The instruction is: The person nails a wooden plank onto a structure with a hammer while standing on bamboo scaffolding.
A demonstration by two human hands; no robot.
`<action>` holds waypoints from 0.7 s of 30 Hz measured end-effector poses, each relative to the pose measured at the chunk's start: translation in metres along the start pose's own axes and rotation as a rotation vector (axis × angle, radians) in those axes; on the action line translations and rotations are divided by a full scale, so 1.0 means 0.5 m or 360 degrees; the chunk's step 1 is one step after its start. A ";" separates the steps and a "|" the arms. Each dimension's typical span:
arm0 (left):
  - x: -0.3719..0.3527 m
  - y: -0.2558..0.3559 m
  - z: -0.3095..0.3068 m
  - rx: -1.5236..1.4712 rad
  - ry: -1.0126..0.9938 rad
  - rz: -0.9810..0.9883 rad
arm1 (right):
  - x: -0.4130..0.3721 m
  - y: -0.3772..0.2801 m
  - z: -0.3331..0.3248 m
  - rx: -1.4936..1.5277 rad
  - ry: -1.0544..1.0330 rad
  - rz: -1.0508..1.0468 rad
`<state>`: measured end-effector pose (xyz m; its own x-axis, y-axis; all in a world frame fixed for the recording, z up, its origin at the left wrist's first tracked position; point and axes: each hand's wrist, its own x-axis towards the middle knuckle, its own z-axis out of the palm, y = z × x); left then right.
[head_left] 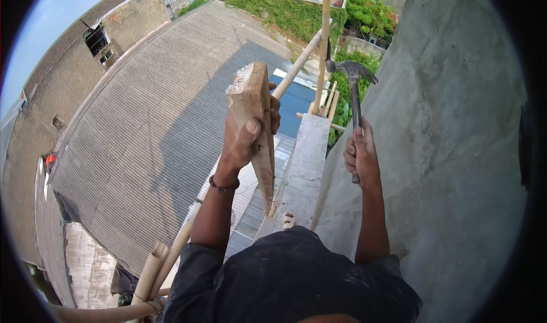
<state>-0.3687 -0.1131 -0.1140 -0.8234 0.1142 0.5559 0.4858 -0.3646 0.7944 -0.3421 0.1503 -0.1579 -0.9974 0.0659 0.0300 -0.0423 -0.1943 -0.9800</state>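
Observation:
My left hand (248,135) is wrapped round a long wooden beam (250,102), whose rough, whitish upper end points up and whose lower end reaches down near the plank by my foot. A beaded bracelet circles the left wrist. On the right, my right hand (363,155) grips the handle of a claw hammer (355,98), held upright with its dark metal head at the top, close to the grey wall. The beam and the hammer are apart. The fingers of both hands are closed round what they hold.
A narrow scaffold plank (305,169) runs ahead underfoot. Bamboo poles (299,66) cross at the front and lower left. A grey plaster wall (450,129) rises at the right. Far below on the left lies a corrugated roof (137,123).

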 end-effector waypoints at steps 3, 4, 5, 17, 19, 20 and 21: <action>0.009 -0.005 -0.016 0.0109 0.0049 0.0131 | 0.004 0.101 -0.023 -0.0101 -0.0115 0.0018; 0.019 -0.012 -0.026 0.0129 0.0080 0.0169 | 0.004 0.112 -0.027 -0.0121 -0.0123 0.0018; 0.027 -0.020 -0.033 0.0150 0.0108 0.0233 | -0.002 0.110 -0.017 -0.0119 -0.0149 -0.0005; 0.047 -0.015 -0.014 0.0052 0.0089 0.0215 | -0.098 -0.001 0.140 0.0154 -0.0360 -0.0699; 0.048 -0.006 -0.026 0.0014 0.0066 0.0176 | -0.085 -0.002 0.157 0.0195 -0.0270 -0.0885; 0.047 -0.003 -0.029 -0.0040 0.0047 0.0124 | -0.085 0.000 0.164 0.0285 -0.0258 -0.0937; 0.048 0.000 -0.027 -0.0039 0.0053 0.0135 | -0.085 0.002 0.170 0.0372 -0.0245 -0.0987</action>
<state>-0.3927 -0.1229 -0.1041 -0.7889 0.0511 0.6124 0.5475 -0.3941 0.7382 -0.3047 0.0643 -0.1435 -0.7807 0.0965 0.6174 -0.6035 -0.3731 -0.7047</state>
